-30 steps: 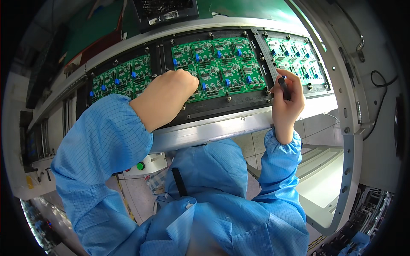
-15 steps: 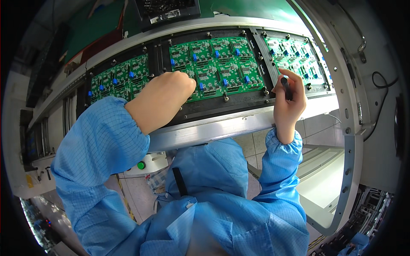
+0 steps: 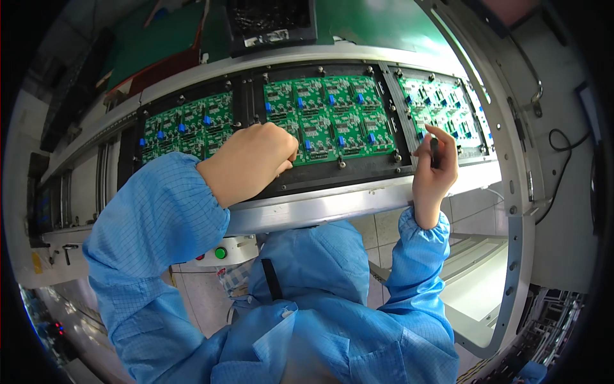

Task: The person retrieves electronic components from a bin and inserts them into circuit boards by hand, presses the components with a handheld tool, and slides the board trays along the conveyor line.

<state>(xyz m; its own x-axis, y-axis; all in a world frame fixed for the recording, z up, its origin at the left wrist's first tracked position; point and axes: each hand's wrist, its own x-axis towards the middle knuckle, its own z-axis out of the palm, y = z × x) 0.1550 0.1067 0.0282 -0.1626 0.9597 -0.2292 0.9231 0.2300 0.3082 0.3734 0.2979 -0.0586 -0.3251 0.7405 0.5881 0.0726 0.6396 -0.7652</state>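
Head view: hands at a curved metal conveyor rail (image 3: pixel 332 208) carrying black trays of green circuit boards.
Left hand (image 3: pixel 252 160): curled into a loose fist, knuckles up, resting on the lower left corner of the middle green rectangular circuit-board panel with small blue parts (image 3: pixel 329 118); the fingertips are tucked under and press on the board; whether anything sits between them cannot be told.
Right hand (image 3: pixel 435 169): fingers drawn together around a thin dark pen-shaped tool (image 3: pixel 434 152), thumb and forefinger pinching it.
Tool position: at the black frame strip between the middle panel and the right green circuit-board panel (image 3: pixel 441 109), just over that panel's lower left corner.
Tool axis: long axis runs nearly upright in the picture, its far end toward the right panel; the tip itself is hidden by the fingers.
Hands apart: well apart, one at each lower corner of the middle panel.
Left panel: another green circuit-board panel with blue parts (image 3: pixel 185 128) lies just beside the left hand, in its own black tray (image 3: pixel 131 147).
Sleeves: light blue cleanroom smock sleeves (image 3: pixel 153 217) with elastic cuffs cover both forearms.
Below the rail: round green push button (image 3: pixel 220 253) on a white housing, near the left elbow.
Behind the rail: green mat surface (image 3: pixel 377 29) and a black ribbed tray (image 3: pixel 272 22).
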